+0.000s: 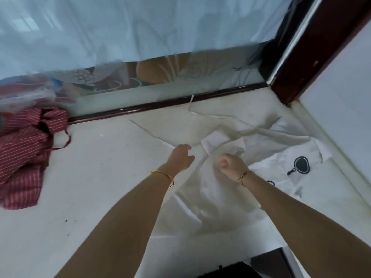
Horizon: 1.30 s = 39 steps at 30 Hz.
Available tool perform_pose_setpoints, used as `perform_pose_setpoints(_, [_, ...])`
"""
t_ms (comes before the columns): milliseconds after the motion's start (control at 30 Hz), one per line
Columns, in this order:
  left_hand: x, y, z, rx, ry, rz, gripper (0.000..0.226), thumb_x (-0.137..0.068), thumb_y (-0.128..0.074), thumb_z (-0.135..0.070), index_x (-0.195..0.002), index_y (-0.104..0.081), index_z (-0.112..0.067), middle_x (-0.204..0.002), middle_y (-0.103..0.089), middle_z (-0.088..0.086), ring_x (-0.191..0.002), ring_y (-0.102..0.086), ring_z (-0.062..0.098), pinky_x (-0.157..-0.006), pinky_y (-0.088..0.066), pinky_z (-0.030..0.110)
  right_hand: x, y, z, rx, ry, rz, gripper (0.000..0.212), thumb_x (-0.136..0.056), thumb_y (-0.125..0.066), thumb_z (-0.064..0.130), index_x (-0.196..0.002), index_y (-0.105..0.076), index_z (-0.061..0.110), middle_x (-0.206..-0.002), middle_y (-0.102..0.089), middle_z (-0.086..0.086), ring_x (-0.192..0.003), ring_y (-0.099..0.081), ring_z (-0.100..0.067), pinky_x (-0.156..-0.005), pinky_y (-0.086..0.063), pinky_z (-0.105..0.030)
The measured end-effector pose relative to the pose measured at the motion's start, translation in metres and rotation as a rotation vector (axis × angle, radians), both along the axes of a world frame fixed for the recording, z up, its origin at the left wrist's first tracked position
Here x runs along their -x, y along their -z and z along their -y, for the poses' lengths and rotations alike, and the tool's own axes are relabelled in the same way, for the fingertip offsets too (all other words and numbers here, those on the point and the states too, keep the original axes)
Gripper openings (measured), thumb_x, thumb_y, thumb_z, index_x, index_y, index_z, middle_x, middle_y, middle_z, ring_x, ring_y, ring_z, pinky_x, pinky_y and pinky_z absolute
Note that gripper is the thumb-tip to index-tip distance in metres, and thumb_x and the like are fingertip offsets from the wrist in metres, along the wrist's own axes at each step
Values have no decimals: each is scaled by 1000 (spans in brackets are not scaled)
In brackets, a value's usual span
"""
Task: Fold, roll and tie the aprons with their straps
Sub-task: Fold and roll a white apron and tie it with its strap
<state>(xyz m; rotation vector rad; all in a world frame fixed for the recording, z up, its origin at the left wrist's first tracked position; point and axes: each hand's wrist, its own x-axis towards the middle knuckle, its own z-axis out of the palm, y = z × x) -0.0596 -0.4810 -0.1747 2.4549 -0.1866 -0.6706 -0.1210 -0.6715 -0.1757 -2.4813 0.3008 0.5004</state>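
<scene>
A white apron [216,193] lies crumpled on the pale floor at centre right, with a black printed logo [301,165] on its right part. Two thin white straps run from it toward the back: one [152,134] slants left, the other [202,115] reaches the dark wooden sill. My left hand [181,156] sits at the near end of the left strap, fingers curled around it. My right hand [230,164] is clenched in a fist, gripping a bunch of the apron's fabric. A red striped apron [26,153] lies heaped at the far left.
A pale blue curtain [140,33] hangs over a glass panel at the back, above the dark wooden sill [160,103]. A dark wooden post [313,49] and a white wall [341,117] close the right side. A dark object [241,269] shows at the bottom edge.
</scene>
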Motion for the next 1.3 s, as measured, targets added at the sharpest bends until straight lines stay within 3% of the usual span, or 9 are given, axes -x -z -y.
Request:
perform_pose_setpoints(300, [-18,7,119,-173,196,-42,57,-92,-56,-33,-138,-36,-6,-135,-44,16,-128,-40,32,-102,-37,37,1,-7,78,15,235,106,35,-88,-41,-1,-118,-59,5,-118,-61,-14,-108,-56,-28,-86,-44,-29])
perform_pose_setpoints(467, [-29,2,122,-105,168,-89,35,-93,-55,-20,-124,-53,-5,-126,-55,14,-116,-53,30,-89,-43,31,-1,0,90,110,281,56,38,-88,-43,1,-125,-53,8,-126,-51,-15,-113,-50,-32,-90,-43,-33])
perform_pose_setpoints(700, [-89,-68,-3,-208,-458,298,32,-93,-42,-12,-117,-58,2,-120,-59,25,-113,-54,39,-93,-43,40,-25,-11,76,347,250,5,34,-90,-47,8,-124,-43,7,-124,-43,-15,-114,-43,-33,-90,-43,-42])
perform_pose_setpoints(767, [-83,-77,-42,-358,-467,218,32,-90,-47,-8,-118,-57,4,-121,-58,26,-113,-55,40,-93,-44,42,-32,-11,68,339,246,10,32,-91,-46,7,-123,-41,7,-124,-42,-15,-112,-46,-33,-84,-43,-41])
perform_pose_setpoints(867, [-58,-77,-69,-566,-287,-173,31,-89,-54,-4,-118,-57,6,-116,-60,23,-110,-59,35,-85,-48,38,-38,-7,64,328,239,-30,32,-93,-44,9,-124,-38,8,-126,-39,-16,-110,-49,-35,-77,-42,-40])
perform_pose_setpoints(967, [-35,-75,-64,-452,-285,-530,18,-94,-51,-11,-107,-56,1,-84,-58,15,-82,-61,28,-75,-49,38,-37,0,63,288,90,-162,35,-93,-43,7,-127,-40,4,-131,-41,-17,-113,-51,-37,-86,-45,-42])
perform_pose_setpoints(1067, [-31,-74,-48,-408,-276,-535,13,-93,-48,-16,-85,-52,-6,-74,-50,9,-73,-53,25,-81,-52,41,-28,9,56,276,-126,-157,40,-87,-47,2,-127,-44,6,-130,-43,-16,-113,-51,-35,-90,-47,-38])
perform_pose_setpoints(1200, [-41,-75,-43,-20,-526,-401,20,-93,-56,-18,-108,-56,-5,-100,-56,12,-91,-58,29,-84,-51,39,-13,15,50,306,-378,-237,71,-76,-66,14,-137,-31,18,-136,-31,-8,-121,-40,-31,-95,-45,-41])
perform_pose_setpoints(1300, [-47,-87,-51,282,-615,-483,40,-81,-73,-26,-114,-57,-10,-114,-62,6,-103,-58,23,-84,-46,36,-2,17,43,493,-564,-285,90,-70,-76,37,-140,-24,16,-148,-20,-4,-131,-31,-28,-100,-38,-42])
